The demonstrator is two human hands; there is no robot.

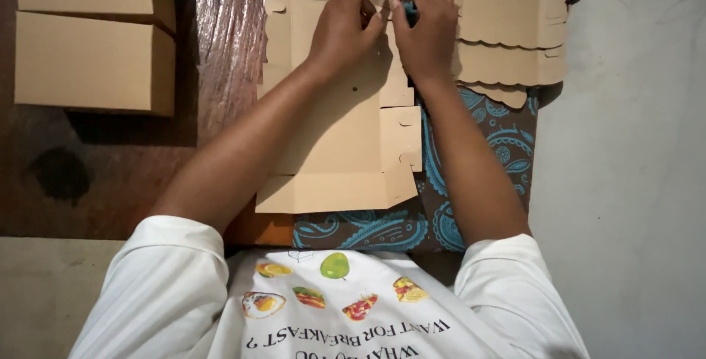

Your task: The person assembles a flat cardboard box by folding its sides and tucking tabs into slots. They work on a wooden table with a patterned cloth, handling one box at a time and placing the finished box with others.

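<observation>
We see one flat, die-cut sheet of brown cardboard, an unfolded box blank with scalloped edges [346,146], lying in front of us across a dark reddish wooden tabletop [220,28] and a brown cloth printed with blue paisley [507,146]. Its near flap is creased up toward us, and its far scalloped edge reaches up to our fingers.

Both of our hands work at that far edge. Our left hand [342,28] has its fingers curled, the index finger stretched over the scalloped flap and the thumb pressed under it, so it pinches the cardboard. Our right hand [426,32] sits just beside it, knuckles almost touching the left, fingers bent down and pinching the same flap from the other side. We cannot tell exactly how the fingertips sit, since the knuckles hide them.

To the right, touching the blank's far corner, lies one fanned stack of more flat brown scalloped cardboard blanks [507,21]; we count at least four overlapping edges, though the exact number is hard to tell. At the far left stand two folded, closed brown cardboard boxes [92,58], one behind the other, well apart from our hands.

A pale grey floor [632,182] runs along the right side. We wear one white short-sleeved shirt printed with small food pictures [331,307].
</observation>
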